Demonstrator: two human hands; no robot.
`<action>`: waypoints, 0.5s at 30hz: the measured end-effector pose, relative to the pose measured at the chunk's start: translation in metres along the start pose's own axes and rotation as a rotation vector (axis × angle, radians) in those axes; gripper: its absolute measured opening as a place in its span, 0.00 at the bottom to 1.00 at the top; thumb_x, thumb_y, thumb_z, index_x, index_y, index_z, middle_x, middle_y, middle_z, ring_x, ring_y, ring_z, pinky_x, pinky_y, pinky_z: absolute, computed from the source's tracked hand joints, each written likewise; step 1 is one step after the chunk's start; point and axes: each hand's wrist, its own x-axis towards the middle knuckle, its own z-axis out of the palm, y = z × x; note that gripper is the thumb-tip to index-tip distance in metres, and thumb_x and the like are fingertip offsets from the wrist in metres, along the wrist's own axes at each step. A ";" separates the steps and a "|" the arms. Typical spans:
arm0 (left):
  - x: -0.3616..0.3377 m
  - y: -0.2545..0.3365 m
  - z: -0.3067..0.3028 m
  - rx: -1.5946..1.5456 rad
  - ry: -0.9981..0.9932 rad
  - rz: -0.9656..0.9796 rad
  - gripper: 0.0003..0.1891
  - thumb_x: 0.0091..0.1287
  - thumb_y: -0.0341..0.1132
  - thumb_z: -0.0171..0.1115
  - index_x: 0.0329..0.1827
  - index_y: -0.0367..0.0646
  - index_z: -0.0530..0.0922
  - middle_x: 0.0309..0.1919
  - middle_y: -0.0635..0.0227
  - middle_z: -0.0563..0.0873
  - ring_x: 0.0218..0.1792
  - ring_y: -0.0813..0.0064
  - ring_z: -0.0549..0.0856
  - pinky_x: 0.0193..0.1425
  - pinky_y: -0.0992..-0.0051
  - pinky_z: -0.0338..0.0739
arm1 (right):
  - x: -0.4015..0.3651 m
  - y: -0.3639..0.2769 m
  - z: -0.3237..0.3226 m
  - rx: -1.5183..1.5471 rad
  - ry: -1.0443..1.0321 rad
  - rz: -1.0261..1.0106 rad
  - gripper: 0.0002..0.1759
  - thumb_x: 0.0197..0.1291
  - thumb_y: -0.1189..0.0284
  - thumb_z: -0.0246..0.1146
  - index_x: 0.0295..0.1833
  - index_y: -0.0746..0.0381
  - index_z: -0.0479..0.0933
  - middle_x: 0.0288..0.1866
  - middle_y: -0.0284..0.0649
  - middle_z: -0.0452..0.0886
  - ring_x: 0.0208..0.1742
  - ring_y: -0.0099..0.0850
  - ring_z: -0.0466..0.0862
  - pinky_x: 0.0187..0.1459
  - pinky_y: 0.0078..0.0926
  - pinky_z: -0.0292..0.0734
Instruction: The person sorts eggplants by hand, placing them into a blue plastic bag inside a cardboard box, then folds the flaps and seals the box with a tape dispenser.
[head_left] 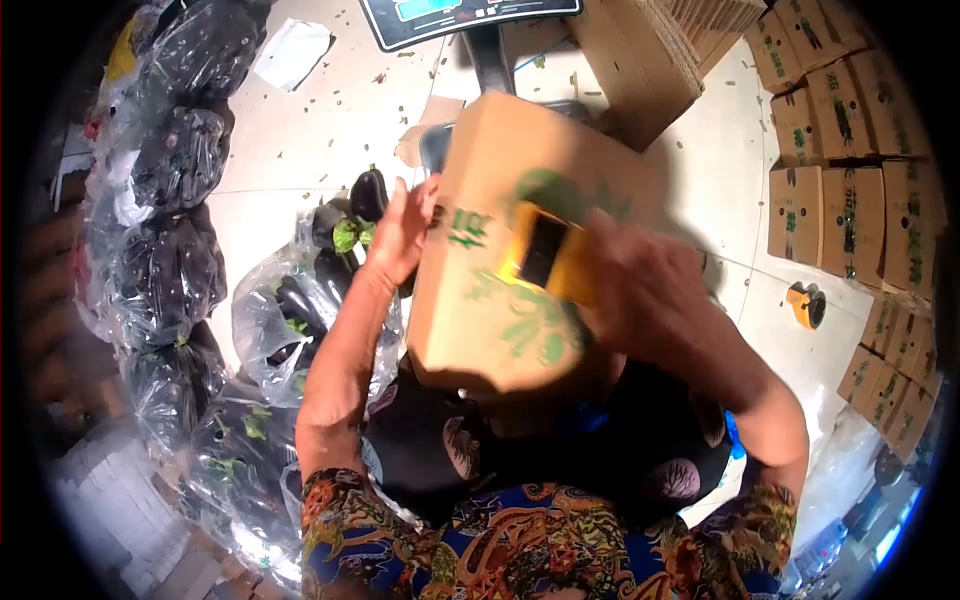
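Note:
A cardboard box (480,300) with green printing sits in front of me, tilted in view and close to my lap. My left hand (403,230) is at the box's left edge, its fingers stretched out and touching the side. My right hand (650,285), blurred by motion, grips a yellow tape dispenser (545,252) over the printed face of the box. To the left of my left hand, dark eggplants (369,194) with green caps show in and beside an opened clear plastic bag (262,345).
Plastic bags of eggplants (180,155) line the left side. A scale (470,18) stands ahead beyond the box, with flattened cardboard (640,75) to its right. Printed boxes (853,215) are stacked at right. A yellow-and-black tape dispenser (806,305) lies on the floor.

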 end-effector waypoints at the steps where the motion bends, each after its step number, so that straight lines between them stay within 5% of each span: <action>1: -0.007 0.011 0.001 0.067 -0.025 -0.006 0.40 0.73 0.65 0.40 0.76 0.42 0.57 0.69 0.61 0.71 0.66 0.65 0.73 0.70 0.69 0.66 | 0.012 -0.012 0.004 0.019 -0.024 -0.016 0.27 0.37 0.72 0.70 0.45 0.67 0.70 0.27 0.53 0.80 0.29 0.52 0.83 0.33 0.43 0.79; 3: -0.039 0.039 0.057 0.499 0.158 0.083 0.40 0.71 0.65 0.43 0.76 0.45 0.58 0.69 0.57 0.71 0.66 0.62 0.73 0.69 0.70 0.66 | 0.038 -0.033 0.006 0.036 -0.050 -0.067 0.27 0.39 0.69 0.71 0.44 0.68 0.69 0.28 0.55 0.80 0.30 0.53 0.83 0.34 0.45 0.78; 4: -0.041 0.045 0.059 0.963 0.234 0.223 0.39 0.70 0.65 0.46 0.75 0.47 0.60 0.64 0.51 0.76 0.65 0.57 0.75 0.67 0.69 0.68 | 0.047 -0.037 0.009 0.054 -0.018 -0.130 0.28 0.39 0.69 0.71 0.45 0.68 0.69 0.28 0.56 0.80 0.30 0.53 0.83 0.34 0.45 0.78; 10: -0.018 0.043 0.029 1.084 0.274 0.196 0.43 0.66 0.72 0.42 0.73 0.47 0.63 0.56 0.42 0.80 0.62 0.48 0.77 0.67 0.64 0.68 | 0.058 -0.041 0.009 0.084 -0.034 -0.215 0.31 0.39 0.69 0.71 0.50 0.71 0.69 0.28 0.55 0.80 0.31 0.53 0.84 0.35 0.43 0.79; 15: -0.030 0.048 0.042 1.154 0.323 0.184 0.44 0.65 0.73 0.38 0.72 0.46 0.66 0.57 0.42 0.80 0.64 0.45 0.74 0.69 0.62 0.65 | 0.017 -0.011 -0.002 -0.010 -0.147 -0.023 0.27 0.43 0.73 0.70 0.51 0.67 0.69 0.37 0.57 0.81 0.37 0.53 0.84 0.38 0.45 0.80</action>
